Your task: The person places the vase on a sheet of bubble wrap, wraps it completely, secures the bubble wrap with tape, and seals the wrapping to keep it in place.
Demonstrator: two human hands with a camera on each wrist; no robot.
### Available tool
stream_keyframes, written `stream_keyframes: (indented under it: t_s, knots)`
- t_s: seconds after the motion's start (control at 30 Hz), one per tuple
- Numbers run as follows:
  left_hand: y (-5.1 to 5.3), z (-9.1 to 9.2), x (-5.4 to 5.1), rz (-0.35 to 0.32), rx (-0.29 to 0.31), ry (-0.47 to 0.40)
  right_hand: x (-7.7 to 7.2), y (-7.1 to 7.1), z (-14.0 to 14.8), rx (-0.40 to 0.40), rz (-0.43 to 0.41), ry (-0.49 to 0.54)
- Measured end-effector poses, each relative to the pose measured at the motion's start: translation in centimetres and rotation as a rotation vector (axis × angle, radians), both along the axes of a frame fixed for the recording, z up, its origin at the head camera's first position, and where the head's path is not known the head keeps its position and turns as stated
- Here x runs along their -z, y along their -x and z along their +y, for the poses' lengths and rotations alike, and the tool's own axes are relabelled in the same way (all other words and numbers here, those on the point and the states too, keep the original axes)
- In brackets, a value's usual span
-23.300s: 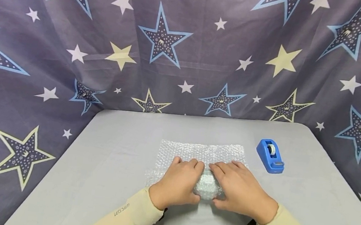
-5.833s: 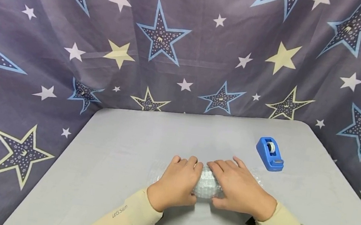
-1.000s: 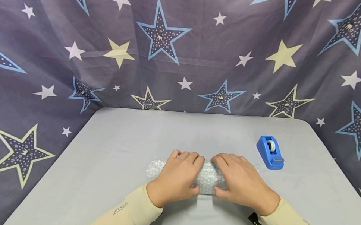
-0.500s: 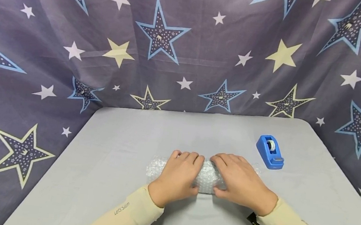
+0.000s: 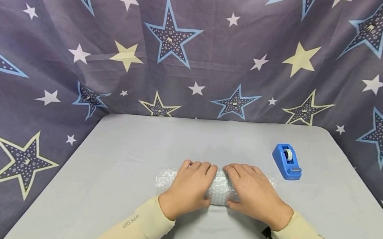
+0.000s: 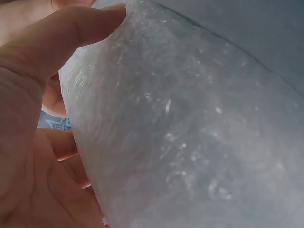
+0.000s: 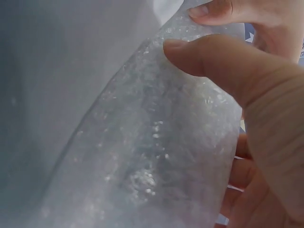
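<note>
A roll of bubble wrap (image 5: 220, 189) lies crosswise on the table in the head view, its ends sticking out past both hands. My left hand (image 5: 190, 187) grips it left of the middle, thumb on the near side and fingers over the far side. Mirroring this, my right hand (image 5: 257, 193) grips it right of the middle. Close up in the left wrist view, the thumb (image 6: 90, 23) presses on the clear bubbled plastic. The right wrist view has the other thumb (image 7: 204, 57) on the same wrap. Whatever the layers may enclose cannot be made out.
A blue tape dispenser (image 5: 286, 162) with a roll of tape stands at the right, beyond the right hand. The table (image 5: 131, 144) has a pale grey cover. Behind it hangs a dark curtain (image 5: 206, 57) printed with stars.
At first a flat sheet of bubble wrap stretched beyond the hands; now it is rolled up into the bundle. Over the last second, hands and roll have barely moved.
</note>
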State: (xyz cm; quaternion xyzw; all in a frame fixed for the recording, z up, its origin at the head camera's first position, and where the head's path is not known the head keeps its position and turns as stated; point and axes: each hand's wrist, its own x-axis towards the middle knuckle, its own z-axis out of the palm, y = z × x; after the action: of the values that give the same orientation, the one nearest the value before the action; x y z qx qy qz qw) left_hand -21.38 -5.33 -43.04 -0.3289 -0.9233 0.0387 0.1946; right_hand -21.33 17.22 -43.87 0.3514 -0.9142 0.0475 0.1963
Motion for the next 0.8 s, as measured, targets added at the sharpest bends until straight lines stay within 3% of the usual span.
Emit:
stream_keyframes:
  t_s: [0.33,0.63,0.8]
  knots:
    - [0.13,0.19,0.39,0.022,-0.005,-0.001,0.36,0.13,-0.13,0.017,0.015,-0.010]
    - [0.46,0.20,0.73,0.077,0.011,-0.025,0.62,0.33,-0.18,-0.005,0.082,0.003]
    - [0.29,0.01,0.28,0.053,0.030,-0.037,0.39,0.21,-0.15,-0.021,0.082,0.007]
